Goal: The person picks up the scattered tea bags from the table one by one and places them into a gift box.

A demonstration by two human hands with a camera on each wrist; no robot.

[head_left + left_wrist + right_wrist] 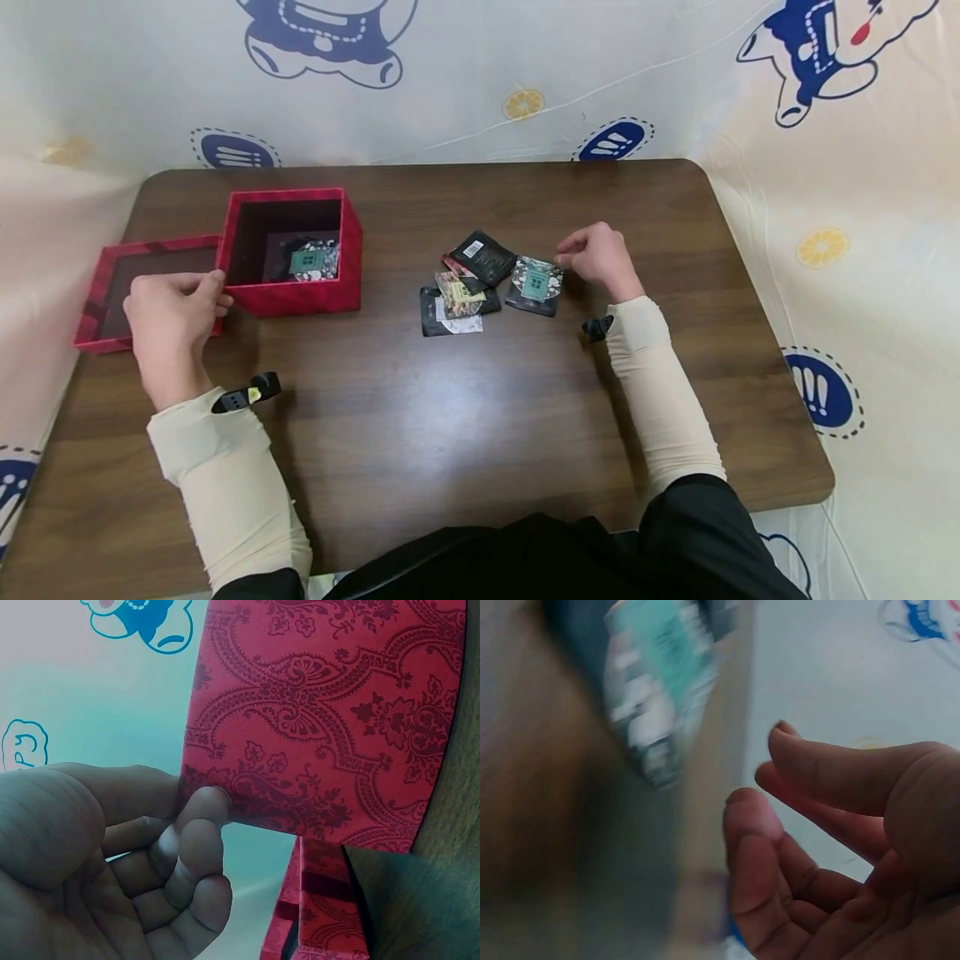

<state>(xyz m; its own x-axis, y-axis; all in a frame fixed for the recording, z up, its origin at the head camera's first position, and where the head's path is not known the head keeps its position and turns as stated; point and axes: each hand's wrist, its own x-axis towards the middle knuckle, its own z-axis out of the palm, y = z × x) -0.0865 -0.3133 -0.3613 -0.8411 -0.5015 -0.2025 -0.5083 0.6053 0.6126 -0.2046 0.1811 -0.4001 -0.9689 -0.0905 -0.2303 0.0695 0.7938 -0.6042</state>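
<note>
A red patterned box (315, 298) stands uncovered at the left of the table, a packet with a green label (307, 261) inside it. My left hand (176, 312) pinches the box at its near left corner; in the left wrist view the fingers (202, 832) lie against its patterned side. To the right, my right hand (603, 260) hovers beside a black packet with a green label (535, 286), fingertips close to its right edge. Its thumb (840, 772) and fingers are bent loosely and apart, with nothing between them.
The box's red lid (112, 287) lies inside-up at the left, partly under my left hand. Several overlapping packets (487, 258) form a small pile left of the green-labelled one. The brown table (420, 433) meets a printed cloth (465, 75) at the back.
</note>
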